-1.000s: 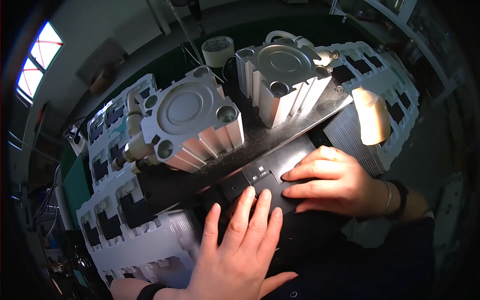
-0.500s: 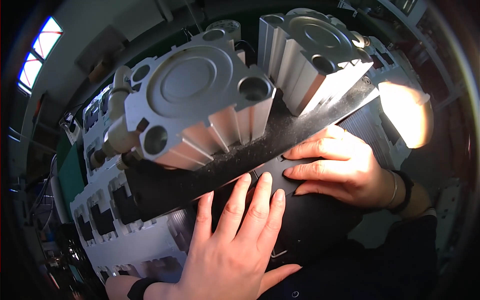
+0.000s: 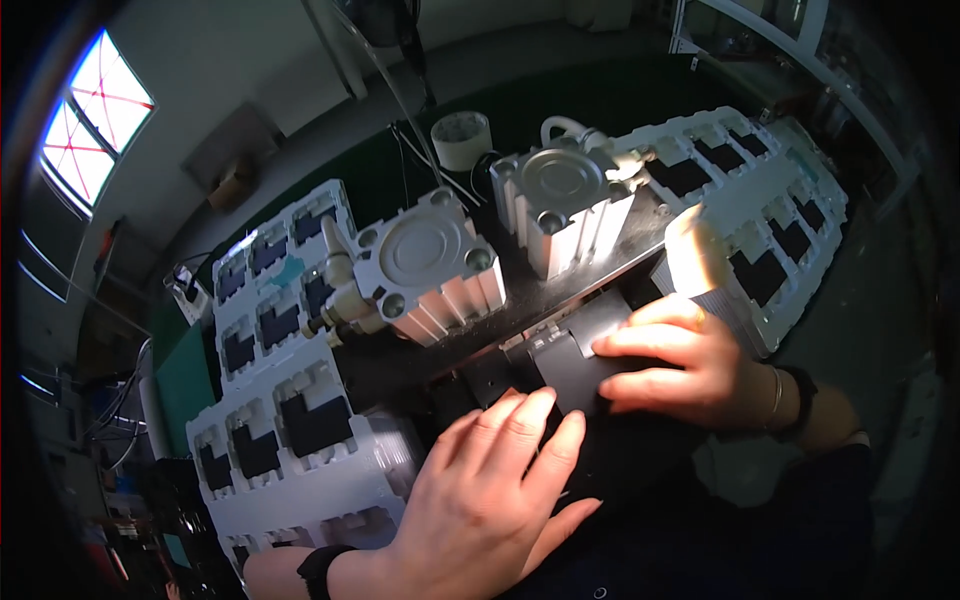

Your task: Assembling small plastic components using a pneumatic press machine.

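A flat black piece (image 3: 565,370) with a notched far edge lies under a black bar that carries two silver metal cylinders (image 3: 425,250). Across its right part reach the fingers of my right hand (image 3: 690,355), outstretched and apart, fingertips touching its top. My left hand (image 3: 490,480) lies palm down at the near left of the piece, fingers spread and thumb out to the right. Whether its fingertips touch the piece or the dark surface beside it is hard to tell. My right hand hides the piece's right end.
White molded trays holding black L-shaped pieces stand at the left (image 3: 270,440) and right (image 3: 790,225). The second cylinder (image 3: 560,200) has hose fittings. A tape roll (image 3: 462,140) sits on the dark green surface behind. A brightly lit rounded object (image 3: 692,255) stands near my right hand.
The view has shifted back, so the cylinders look smaller and farther away and more of the trays shows. More of the black piece is visible. Both hands stay close to it.
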Motion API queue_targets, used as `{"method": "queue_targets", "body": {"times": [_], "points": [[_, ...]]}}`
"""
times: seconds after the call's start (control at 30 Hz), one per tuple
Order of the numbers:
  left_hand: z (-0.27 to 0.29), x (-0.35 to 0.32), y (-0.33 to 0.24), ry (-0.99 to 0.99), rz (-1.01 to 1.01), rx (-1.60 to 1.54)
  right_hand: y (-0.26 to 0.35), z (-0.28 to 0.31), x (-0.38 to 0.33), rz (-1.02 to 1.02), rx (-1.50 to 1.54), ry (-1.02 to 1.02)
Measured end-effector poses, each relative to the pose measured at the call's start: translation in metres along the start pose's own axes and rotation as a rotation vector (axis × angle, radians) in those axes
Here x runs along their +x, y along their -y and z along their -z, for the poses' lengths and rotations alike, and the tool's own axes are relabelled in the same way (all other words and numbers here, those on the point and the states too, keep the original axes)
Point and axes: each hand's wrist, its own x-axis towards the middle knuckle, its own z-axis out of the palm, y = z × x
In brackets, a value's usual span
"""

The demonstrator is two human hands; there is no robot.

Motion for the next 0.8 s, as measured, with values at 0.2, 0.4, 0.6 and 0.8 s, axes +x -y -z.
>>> {"method": "queue_targets", "body": {"times": [0.2,0.4,0.6,0.8], "points": [[0.005,0.007,0.012,-0.063,0.176,-0.577,0.02,0.019,-0.015,0.037,-0.094,-0.092],[0.0,0.004,0.009,0.034,0.503,-1.444,0.031,0.015,-0.002,0.105,-0.09,-0.131],[0.034,-0.059,0.009,-0.029,0.576,-1.158,0.045,0.015,0.001,0.061,-0.071,-0.112],[0.054,-0.171,0.037,-0.168,1.073,-1.147,0.042,0.01,-0.012,-0.109,0.114,0.13]]}}
